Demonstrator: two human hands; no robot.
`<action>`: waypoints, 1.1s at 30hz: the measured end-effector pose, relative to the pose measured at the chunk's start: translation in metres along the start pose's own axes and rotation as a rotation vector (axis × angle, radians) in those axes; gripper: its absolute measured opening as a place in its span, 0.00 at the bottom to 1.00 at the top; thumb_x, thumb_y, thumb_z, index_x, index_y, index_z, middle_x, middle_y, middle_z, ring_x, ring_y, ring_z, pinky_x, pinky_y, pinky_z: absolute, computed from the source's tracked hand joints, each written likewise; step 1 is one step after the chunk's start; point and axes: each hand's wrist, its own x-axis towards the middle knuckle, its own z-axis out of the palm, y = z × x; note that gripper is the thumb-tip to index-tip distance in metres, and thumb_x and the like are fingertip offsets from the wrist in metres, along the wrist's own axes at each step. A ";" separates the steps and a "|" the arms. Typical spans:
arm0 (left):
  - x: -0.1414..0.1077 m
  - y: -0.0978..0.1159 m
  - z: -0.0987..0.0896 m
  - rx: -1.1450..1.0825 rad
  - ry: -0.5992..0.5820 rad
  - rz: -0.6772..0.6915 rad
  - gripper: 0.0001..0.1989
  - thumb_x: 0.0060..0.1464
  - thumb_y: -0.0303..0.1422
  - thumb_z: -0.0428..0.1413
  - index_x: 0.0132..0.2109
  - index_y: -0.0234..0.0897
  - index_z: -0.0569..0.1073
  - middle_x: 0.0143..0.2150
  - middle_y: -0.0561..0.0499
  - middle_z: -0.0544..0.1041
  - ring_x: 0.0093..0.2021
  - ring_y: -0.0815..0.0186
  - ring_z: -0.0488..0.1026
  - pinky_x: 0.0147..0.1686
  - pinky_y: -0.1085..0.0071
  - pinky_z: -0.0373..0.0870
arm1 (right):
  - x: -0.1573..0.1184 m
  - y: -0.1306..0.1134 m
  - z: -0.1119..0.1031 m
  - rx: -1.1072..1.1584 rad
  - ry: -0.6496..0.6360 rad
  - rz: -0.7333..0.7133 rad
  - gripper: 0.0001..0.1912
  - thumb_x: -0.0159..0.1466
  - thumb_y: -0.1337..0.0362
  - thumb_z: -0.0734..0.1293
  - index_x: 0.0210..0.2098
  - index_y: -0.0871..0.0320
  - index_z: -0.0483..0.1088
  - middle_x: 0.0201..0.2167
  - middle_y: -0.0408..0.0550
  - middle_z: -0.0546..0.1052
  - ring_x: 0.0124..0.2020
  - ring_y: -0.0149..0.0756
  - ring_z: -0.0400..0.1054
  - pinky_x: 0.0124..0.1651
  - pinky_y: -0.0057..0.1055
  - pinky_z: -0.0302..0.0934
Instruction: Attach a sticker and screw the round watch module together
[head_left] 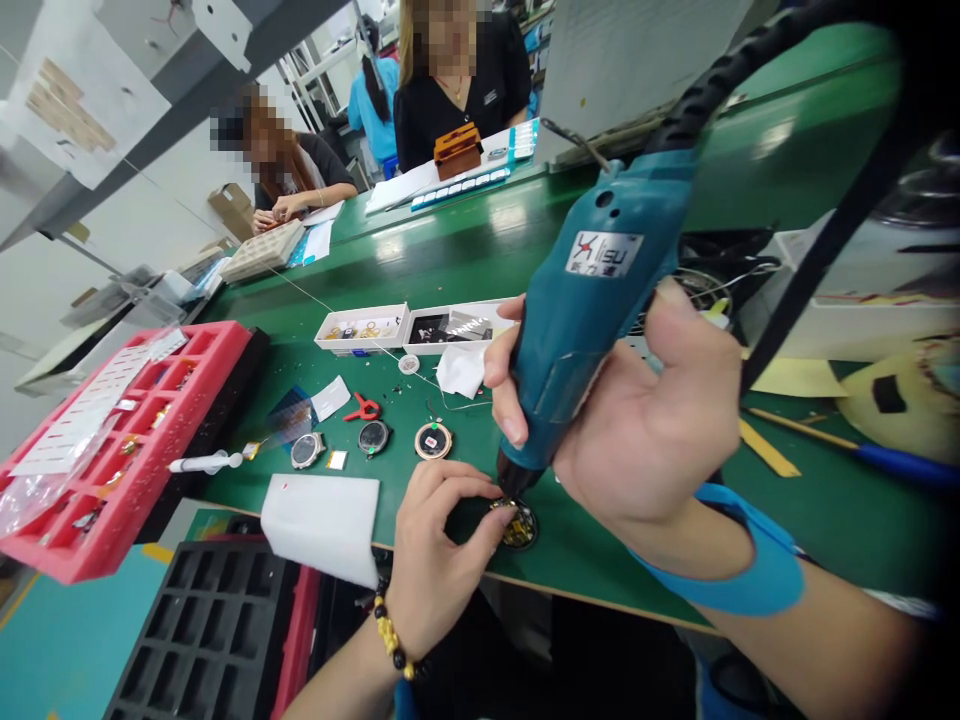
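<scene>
Head | watch body (519, 527) seemingly under left fingertips (501, 490) | right hand (645, 420) grips electric screwdriver (592, 290)

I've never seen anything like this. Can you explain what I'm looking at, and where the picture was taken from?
This view comes from a camera worn on a person's head, looking down at their own bare hands. The right hand grips a blue electric screwdriver, its tip at a small round watch body, with the left hand close beside it. The green workbench also holds a round watch case, a white foam pad and a red compartment tray. Co-workers sit further along.
</scene>
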 end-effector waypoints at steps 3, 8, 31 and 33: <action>0.001 0.000 0.000 -0.009 0.000 -0.020 0.02 0.63 0.30 0.63 0.40 0.42 0.79 0.43 0.53 0.77 0.47 0.65 0.73 0.50 0.67 0.68 | 0.000 0.001 0.000 0.004 -0.009 -0.005 0.25 0.68 0.41 0.61 0.41 0.57 0.74 0.29 0.47 0.76 0.17 0.34 0.67 0.21 0.33 0.58; 0.001 0.000 0.001 -0.010 0.005 -0.028 0.03 0.64 0.30 0.62 0.39 0.42 0.79 0.42 0.53 0.77 0.46 0.65 0.73 0.49 0.68 0.69 | 0.000 0.002 0.002 0.025 0.011 -0.009 0.25 0.68 0.42 0.62 0.41 0.60 0.72 0.28 0.47 0.76 0.17 0.34 0.67 0.21 0.32 0.58; -0.009 -0.008 -0.008 0.220 -0.157 0.302 0.12 0.62 0.33 0.64 0.52 0.40 0.77 0.51 0.46 0.81 0.54 0.58 0.75 0.57 0.58 0.76 | -0.009 0.008 0.003 -0.157 -0.137 0.058 0.26 0.70 0.41 0.58 0.46 0.55 0.73 0.30 0.47 0.77 0.19 0.33 0.65 0.21 0.32 0.57; -0.009 -0.007 -0.007 0.214 -0.152 0.301 0.12 0.62 0.33 0.64 0.52 0.40 0.77 0.51 0.46 0.81 0.54 0.58 0.75 0.56 0.58 0.76 | -0.010 0.008 0.003 -0.158 -0.133 0.056 0.26 0.71 0.41 0.58 0.46 0.55 0.73 0.30 0.46 0.77 0.19 0.33 0.65 0.21 0.31 0.57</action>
